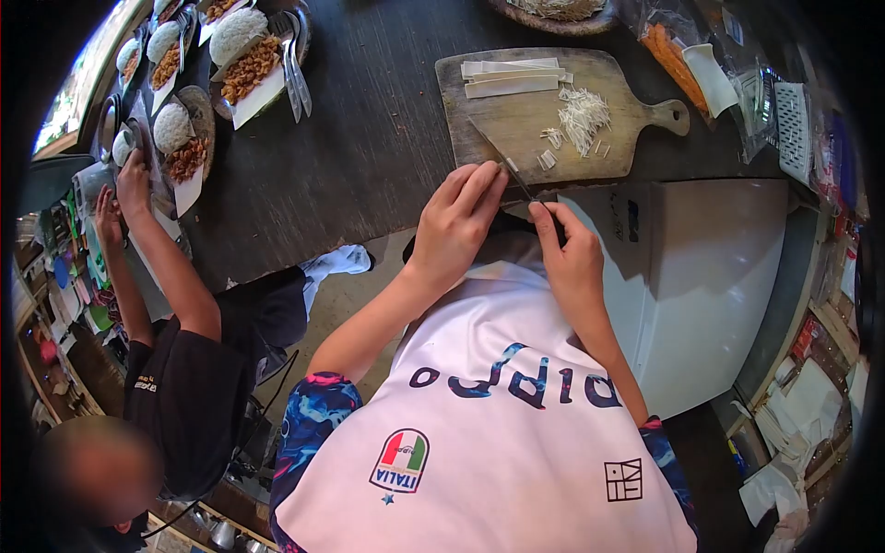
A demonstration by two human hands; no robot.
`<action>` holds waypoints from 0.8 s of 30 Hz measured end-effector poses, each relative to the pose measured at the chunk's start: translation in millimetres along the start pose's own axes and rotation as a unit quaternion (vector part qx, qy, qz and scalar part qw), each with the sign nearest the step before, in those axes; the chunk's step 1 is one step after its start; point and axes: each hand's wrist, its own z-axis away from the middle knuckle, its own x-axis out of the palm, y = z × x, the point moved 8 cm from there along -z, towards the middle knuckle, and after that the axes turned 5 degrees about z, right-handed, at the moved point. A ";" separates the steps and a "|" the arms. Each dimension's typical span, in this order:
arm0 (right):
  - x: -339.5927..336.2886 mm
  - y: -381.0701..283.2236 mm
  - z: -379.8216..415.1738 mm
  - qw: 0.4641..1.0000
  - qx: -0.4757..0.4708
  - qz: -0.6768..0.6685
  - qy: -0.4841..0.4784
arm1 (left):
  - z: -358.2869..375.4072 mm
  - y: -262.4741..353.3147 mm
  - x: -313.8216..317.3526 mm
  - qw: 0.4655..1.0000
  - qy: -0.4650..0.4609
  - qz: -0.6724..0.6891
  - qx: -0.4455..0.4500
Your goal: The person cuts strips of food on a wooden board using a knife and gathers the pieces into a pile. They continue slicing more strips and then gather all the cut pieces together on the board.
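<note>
Pale slivers (585, 120) dot the cutting board (613, 161); at its near edge my right hand (573, 253) grips a knife (498, 150). My left hand (456, 217) curls by the blade, whether pinching anything I cannot tell; a slip could nick it.

Strips (513, 87) and shreds (586, 120) on board (621, 111)

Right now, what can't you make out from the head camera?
Head view, handle of the knife: largely covered by the right hand.
Head view, left hand: its own fingers hide whether its fingertips touch the knife.
Head view, white bit beside the left hand: too small to identify.
Head view, dish beyond the board: cut off by the top edge.
</note>
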 end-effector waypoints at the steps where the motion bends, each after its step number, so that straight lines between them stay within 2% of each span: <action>1: -1.1 0.5 3.1 1.000 -0.006 -0.001 0.010 | 0.5 0.6 -0.4 1.000 -0.004 -0.002 0.001; 3: -2.8 3.1 8.8 0.999 -0.021 -0.001 0.029 | 0.6 1.3 -1.1 1.000 -0.009 -0.007 0.001; 9: 0.0 -4.3 1.0 1.000 0.012 -0.005 -0.007 | 3.7 -0.7 2.1 1.000 -0.004 0.005 -0.004; 12: -1.8 -1.1 8.9 1.000 -0.006 -0.007 0.016 | 4.7 -0.6 0.4 1.000 0.008 0.002 0.004; 18: 1.6 -2.0 1.0 1.000 0.020 -0.006 -0.020 | 5.1 1.1 1.7 1.000 0.003 -0.014 0.006; 24: 1.7 1.4 4.8 1.000 -0.009 -0.012 0.012 | 4.3 2.5 1.6 0.999 0.006 -0.028 0.017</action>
